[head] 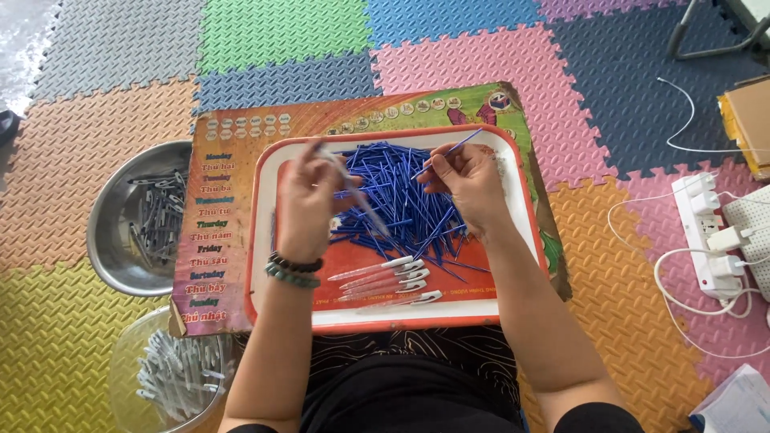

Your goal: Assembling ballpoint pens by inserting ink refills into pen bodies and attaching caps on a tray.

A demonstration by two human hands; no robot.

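The left hand is raised over the left part of an orange-rimmed tray, its back toward the camera and its fingers curled closed around a clear pen barrel that slants down and to the right from the fingertips, blurred so that its details cannot be made out; two bead bracelets, one dark and one green, sit on that wrist. The right hand is over the right part of the tray, fingers pinched together on a thin blue refill whose free end points up and to the right, past the tray's far rim. Between and just beneath both hands lies a heap of blue refills, spread across the middle of the tray and touching it; the right hand rests at the heap's right edge, the left hand at its left edge. Nearer the person, below the heap and well clear of both hands, a short row of assembled pens with white clips lies side by side on the tray's orange floor. The tray sits on a printed cardboard sheet laid on a floor of coloured foam puzzle mats. To the left of the sheet stands a steel bowl holding grey pen parts, and in front of it a clear bowl with pale pen parts. Far to the right lies a white power strip with plugs and white cables.
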